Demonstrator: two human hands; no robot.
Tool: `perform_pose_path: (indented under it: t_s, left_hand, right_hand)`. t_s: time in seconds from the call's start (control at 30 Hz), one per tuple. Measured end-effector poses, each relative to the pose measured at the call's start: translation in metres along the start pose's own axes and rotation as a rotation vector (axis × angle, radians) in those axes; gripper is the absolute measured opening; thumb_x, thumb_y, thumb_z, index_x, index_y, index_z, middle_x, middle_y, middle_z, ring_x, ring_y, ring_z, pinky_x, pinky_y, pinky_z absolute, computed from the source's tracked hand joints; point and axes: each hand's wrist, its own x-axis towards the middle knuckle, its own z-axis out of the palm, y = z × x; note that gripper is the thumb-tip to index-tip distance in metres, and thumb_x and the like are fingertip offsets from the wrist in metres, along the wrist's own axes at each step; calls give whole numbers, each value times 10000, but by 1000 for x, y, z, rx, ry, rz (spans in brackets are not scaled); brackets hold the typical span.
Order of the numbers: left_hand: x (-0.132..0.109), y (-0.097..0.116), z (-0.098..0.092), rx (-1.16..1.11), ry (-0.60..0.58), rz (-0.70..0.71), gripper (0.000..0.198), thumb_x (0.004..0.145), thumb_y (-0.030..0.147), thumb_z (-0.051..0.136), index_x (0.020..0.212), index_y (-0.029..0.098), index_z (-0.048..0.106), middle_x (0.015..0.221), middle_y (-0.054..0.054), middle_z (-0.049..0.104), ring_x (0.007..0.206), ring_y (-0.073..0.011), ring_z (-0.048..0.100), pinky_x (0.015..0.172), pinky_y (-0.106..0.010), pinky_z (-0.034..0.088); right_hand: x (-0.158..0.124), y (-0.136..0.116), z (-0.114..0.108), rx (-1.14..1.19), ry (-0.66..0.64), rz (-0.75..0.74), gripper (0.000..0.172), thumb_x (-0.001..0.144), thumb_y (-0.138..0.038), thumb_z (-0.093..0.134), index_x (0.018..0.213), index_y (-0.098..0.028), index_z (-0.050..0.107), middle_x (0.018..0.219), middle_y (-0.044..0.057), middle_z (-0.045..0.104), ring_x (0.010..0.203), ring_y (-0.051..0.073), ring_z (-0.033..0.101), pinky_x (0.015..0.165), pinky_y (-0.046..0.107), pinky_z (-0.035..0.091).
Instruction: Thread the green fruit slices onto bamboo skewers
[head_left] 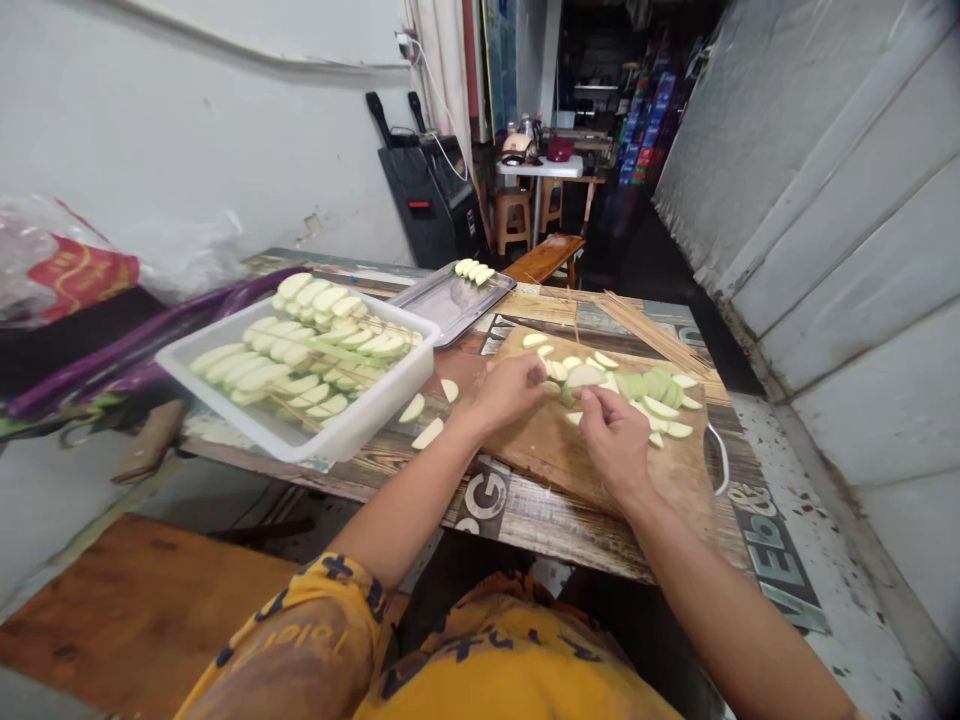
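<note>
Over the wooden cutting board (536,455), my left hand (514,390) is closed in a pinch. A little green shows at its fingertips, but what it grips is mostly hidden. My right hand (615,435) has thumb and forefinger pinched at the lower edge of a pale vegetable slice (585,376), which stands between both hands. Loose half-moon slices with green skin (660,408) lie on the board around and beyond my fingers. To the left, a white plastic tub (360,435) holds many such slices threaded in rows on thin wooden sticks.
A bundle of thin wooden skewers (652,330) lies at the board's far right. Behind the tub is a metal tray (450,312) with a few slices. Several stray slices (427,433) rest beside the tub. Long purple eggplants (97,370) lie at left; a wooden stool (142,610) stands below.
</note>
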Motion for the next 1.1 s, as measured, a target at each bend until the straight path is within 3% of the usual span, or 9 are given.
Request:
perform_pose_path:
  t_s: [0.1, 0.2, 0.3, 0.4, 0.67, 0.9, 1.1]
  left_hand:
    - [7, -14, -7, -242, 140, -81, 195, 683, 231, 686, 867, 168, 696, 817, -42, 707, 767, -177, 622, 736, -283, 450]
    - [12, -21, -18, -602, 333, -249, 164, 732, 255, 661, 842, 135, 688, 822, -62, 710, 736, -154, 639, 694, -253, 456]
    - [14, -19, -27, -977, 385, -419, 106, 771, 216, 635, 823, 125, 654, 782, -64, 704, 677, -128, 657, 623, -218, 453]
    - [15, -15, -32, -1201, 410, -507, 21, 791, 141, 615, 789, 121, 620, 752, -67, 703, 670, -123, 674, 627, -207, 476]
    - [18, -18, -34, -1264, 458, -540, 29, 834, 118, 582, 821, 104, 605, 730, -84, 701, 685, -134, 688, 654, -218, 509]
    - [18, -18, -35, -1254, 471, -554, 32, 838, 112, 577, 829, 98, 604, 723, -83, 703, 700, -139, 696, 668, -218, 514]
    - [18, -17, -35, -1244, 465, -551, 23, 829, 99, 581, 819, 96, 601, 722, -74, 701, 627, -111, 675, 604, -193, 490]
  right_hand:
    - [-3, 4, 2, -149, -86, -107, 297, 866, -341, 502, 866, -147, 728, 690, 43, 693, 587, 165, 593, 572, 252, 420]
    - [-7, 7, 5, -288, -170, -187, 287, 874, -326, 493, 882, -177, 737, 744, 51, 726, 628, 183, 634, 609, 258, 435]
    - [-10, 8, 7, -358, -245, -215, 295, 885, -326, 469, 877, -198, 735, 737, 46, 730, 610, 184, 636, 597, 256, 434]
    - [-11, 8, 8, -373, -295, -228, 303, 890, -322, 456, 880, -197, 731, 713, 41, 723, 597, 183, 635, 579, 251, 425]
    - [-11, 8, 7, -394, -325, -252, 303, 892, -318, 449, 850, -200, 725, 661, 32, 706, 545, 172, 612, 548, 244, 399]
    - [-12, 10, 8, -414, -343, -254, 302, 895, -324, 458, 898, -198, 733, 768, 52, 740, 621, 190, 650, 583, 249, 416]
    - [-12, 9, 9, -387, -353, -252, 306, 895, -313, 455, 911, -183, 732, 771, 55, 738, 633, 191, 656, 588, 250, 418]
